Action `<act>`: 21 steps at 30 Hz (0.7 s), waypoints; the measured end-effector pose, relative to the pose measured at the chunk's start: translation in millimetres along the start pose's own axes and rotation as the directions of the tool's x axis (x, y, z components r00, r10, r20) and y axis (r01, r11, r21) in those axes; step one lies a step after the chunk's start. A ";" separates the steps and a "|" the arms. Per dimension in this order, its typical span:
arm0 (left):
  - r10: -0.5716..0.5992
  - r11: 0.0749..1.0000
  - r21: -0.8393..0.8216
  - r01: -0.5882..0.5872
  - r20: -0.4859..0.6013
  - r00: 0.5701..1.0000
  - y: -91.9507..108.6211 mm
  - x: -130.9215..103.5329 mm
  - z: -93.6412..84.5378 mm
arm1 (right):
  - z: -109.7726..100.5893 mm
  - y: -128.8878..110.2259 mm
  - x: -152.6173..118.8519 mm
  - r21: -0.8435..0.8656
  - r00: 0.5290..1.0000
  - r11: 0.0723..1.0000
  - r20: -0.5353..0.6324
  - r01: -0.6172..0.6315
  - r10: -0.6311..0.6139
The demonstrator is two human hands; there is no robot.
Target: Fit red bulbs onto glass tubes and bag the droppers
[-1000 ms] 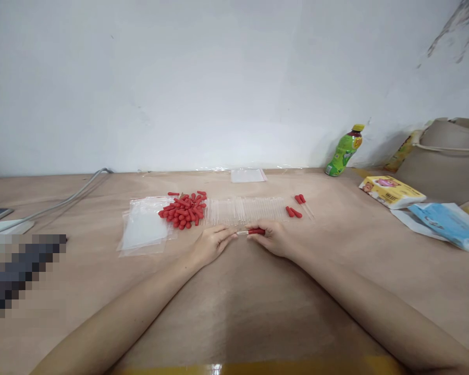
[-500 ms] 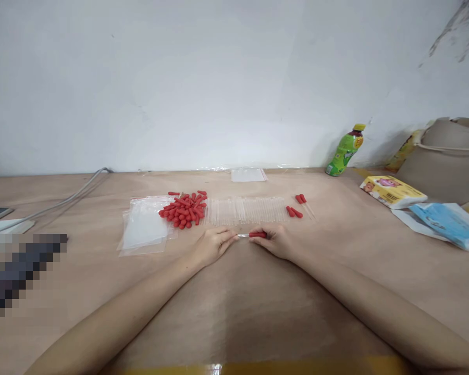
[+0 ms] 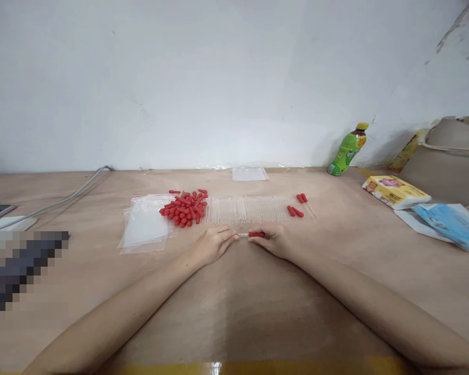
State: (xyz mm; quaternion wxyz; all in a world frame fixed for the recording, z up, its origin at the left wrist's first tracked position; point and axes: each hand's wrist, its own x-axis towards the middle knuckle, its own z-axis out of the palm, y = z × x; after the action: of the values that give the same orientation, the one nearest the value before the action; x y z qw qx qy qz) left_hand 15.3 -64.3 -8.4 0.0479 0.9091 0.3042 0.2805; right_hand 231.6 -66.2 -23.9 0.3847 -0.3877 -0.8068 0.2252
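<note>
My left hand (image 3: 216, 245) pinches a thin clear tube (image 3: 244, 235) whose other end meets a red rubber bulb (image 3: 257, 234). Around that bulb the fingers of my right hand (image 3: 275, 240) are closed. Just beyond my hands lies a row of clear tubes (image 3: 246, 209), side by side. A heap of red bulbs (image 3: 183, 209) touches the row's left end and overlaps clear plastic bags (image 3: 145, 224). To the right of the row rest two tubes with red bulbs on them (image 3: 303, 198) and two more red bulbs (image 3: 294, 211).
A green bottle (image 3: 347, 150) stands by the wall at the right. Near it are a yellow tissue pack (image 3: 396, 191), a blue packet (image 3: 449, 224) and a grey-brown bag (image 3: 445, 161). A flat bag (image 3: 250, 174) lies at the back; a grey cable (image 3: 72, 197) runs at the left.
The red bulb and my right hand have shifted very slightly left, towards my left hand. The whole view has moved a little.
</note>
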 end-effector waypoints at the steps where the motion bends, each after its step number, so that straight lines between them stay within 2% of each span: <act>1: -0.003 1.000 0.007 0.003 0.005 1.000 0.0 0.0 0.0 | 0.3 0.5 0.4 0.008 1.000 1.000 0.000 -0.004 0.004; 4: -0.020 0.999 0.029 0.021 -0.023 1.000 -1.8 -0.2 1.9 | 0.1 0.8 3.1 0.062 0.999 0.998 -0.005 -0.031 0.031; 9: -0.030 0.999 0.030 0.035 -0.156 0.987 -4.5 -0.3 4.6 | -2.0 -4.3 9.0 0.246 0.996 0.967 -0.038 -0.071 0.083; 13: -0.057 0.998 0.021 0.062 -0.167 0.984 -1.4 0.0 -0.4 | -10.2 -8.6 16.8 0.372 0.983 0.925 -0.123 -0.080 0.135; 17: -0.126 0.991 0.021 0.130 -0.137 0.983 1.0 0.1 -3.7 | -45.3 1.6 34.1 0.395 0.921 0.910 -0.296 -0.122 0.252; 18: -0.135 0.990 0.020 0.138 -0.124 0.983 1.4 0.4 -3.5 | -58.7 7.7 38.8 0.361 0.894 0.921 -0.352 -0.145 0.278; 21: -0.138 0.990 0.011 0.140 -0.090 0.986 2.3 1.7 -1.9 | -102.0 34.0 48.5 0.176 0.847 0.944 -0.417 -0.280 0.329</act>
State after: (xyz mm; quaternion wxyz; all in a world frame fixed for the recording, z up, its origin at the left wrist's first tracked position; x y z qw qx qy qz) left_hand 16.7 -65.4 -5.4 0.0461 0.8726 0.3712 0.3141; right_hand 308.6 -0.5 36.7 0.5369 -0.5302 -0.6133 0.2334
